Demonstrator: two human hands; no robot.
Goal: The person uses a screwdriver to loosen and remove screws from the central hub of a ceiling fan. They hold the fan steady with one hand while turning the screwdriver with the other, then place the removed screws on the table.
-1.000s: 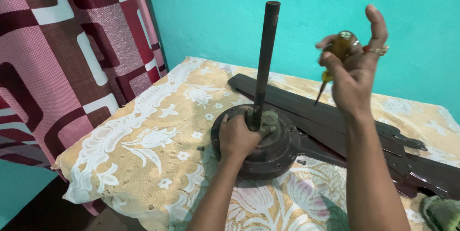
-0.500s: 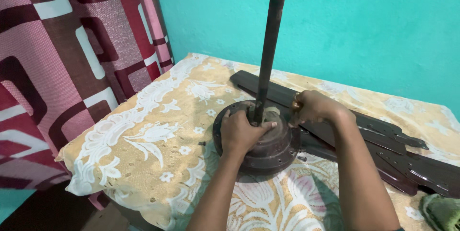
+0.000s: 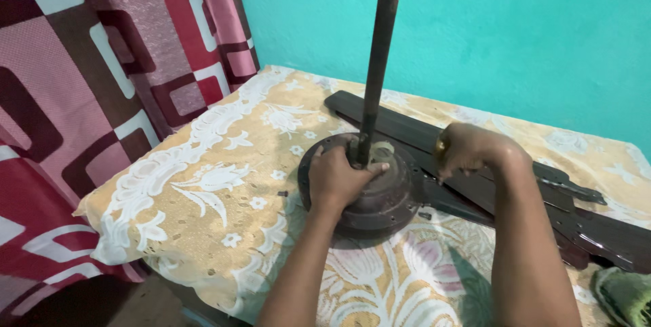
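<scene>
A dark round ceiling fan motor (image 3: 383, 201) lies on a table covered with a yellow floral cloth (image 3: 203, 191). A long dark rod (image 3: 378, 62) stands upright from its middle. My left hand (image 3: 339, 179) grips the motor's top beside the foot of the rod. My right hand (image 3: 471, 150) is closed at the motor's right edge, above the dark fan blades (image 3: 407, 123). Only a bit of the yellow screwdriver handle (image 3: 441, 145) shows in its fist; the tip is hidden.
A small dark screw (image 3: 283, 193) lies on the cloth left of the motor. More blade ends (image 3: 610, 239) reach to the right, with a green cloth (image 3: 624, 296) at the lower right corner. A red patterned curtain (image 3: 102, 62) hangs left; a teal wall (image 3: 508, 28) stands behind.
My right hand, raised with the screwdriver a second ago, has come down to the motor's right edge and stays there. My left hand has kept its hold on the motor.
</scene>
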